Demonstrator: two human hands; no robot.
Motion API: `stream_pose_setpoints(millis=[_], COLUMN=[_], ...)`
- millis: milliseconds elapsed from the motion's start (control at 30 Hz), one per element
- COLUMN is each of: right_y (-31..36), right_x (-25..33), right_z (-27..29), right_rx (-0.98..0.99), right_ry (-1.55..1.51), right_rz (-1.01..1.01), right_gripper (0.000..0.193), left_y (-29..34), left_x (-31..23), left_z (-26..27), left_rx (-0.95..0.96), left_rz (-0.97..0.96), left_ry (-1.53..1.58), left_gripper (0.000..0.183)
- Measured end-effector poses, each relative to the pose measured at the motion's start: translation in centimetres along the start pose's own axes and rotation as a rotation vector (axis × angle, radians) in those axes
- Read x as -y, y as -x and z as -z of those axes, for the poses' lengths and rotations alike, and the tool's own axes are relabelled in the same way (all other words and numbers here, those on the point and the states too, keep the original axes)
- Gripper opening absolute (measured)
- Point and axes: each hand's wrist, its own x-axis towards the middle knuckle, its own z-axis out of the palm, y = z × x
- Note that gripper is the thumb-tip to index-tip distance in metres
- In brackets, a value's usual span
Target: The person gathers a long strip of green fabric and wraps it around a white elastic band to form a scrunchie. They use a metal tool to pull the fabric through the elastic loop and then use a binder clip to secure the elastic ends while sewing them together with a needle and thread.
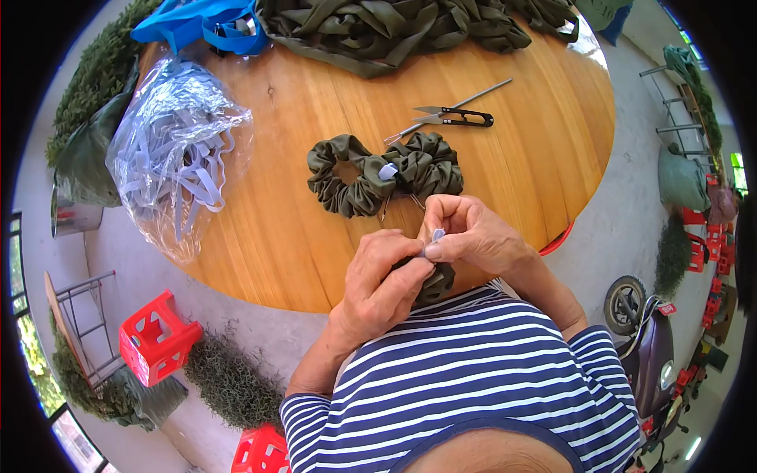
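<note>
Two hands meet at the near edge of a round wooden table point(315, 260), where a person in a striped shirt works a scrunchie of olive cloth. Across the far rim lies a heap of olive fabric point(410, 27) beside a blue bag point(201, 24); to the left, a clear plastic bag point(177, 150) holds pale elastic strips. Two finished scrunchies point(386, 173) rest mid-table, with a thread snip point(457, 118) and a long metal rod point(449, 110) just beyond them.

Closer in, the left hand point(378, 288) curls around the gathered scrunchie point(438, 280), fingers pressed together on the cloth. The right hand point(473, 232) pinches a small pale elastic end point(436, 235) between thumb and forefinger, right above the left hand's knuckles.

By the look of it, the risk sits in that pinch: if the grip loosens, the stretched elastic could snap back inside the fabric tube and be lost. The scrunchie hangs at the table's edge, so a slip may also drop it to the floor. A loose join could come apart later.
</note>
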Motion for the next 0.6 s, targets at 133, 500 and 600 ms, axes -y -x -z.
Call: stream_pose_setpoints(millis=[133, 500, 600], right_y=[0.5, 0.1, -0.5], right_x=[-0.1, -0.9, -1.2], right_z=[-0.1, -1.1, -0.8], right_rx=[-0.021, -0.465, -0.482], right_ry=[0.025, 1.179, 1.126], right_rz=[0.067, 0.892, 1.012], right_gripper=[0.016, 0.021, 0.021], left_y=[0.1, -0.1, -0.4], left_x=[-1.4, -1.7, -1.8], left_z=[-0.1, -1.1, -1.3], left_rx=[-0.036, -0.021, -0.109], left_rz=[0.518, 0.746, 0.767], left_ry=[0.282, 0.346, 0.441], left_gripper=[0.025, 0.032, 0.031])
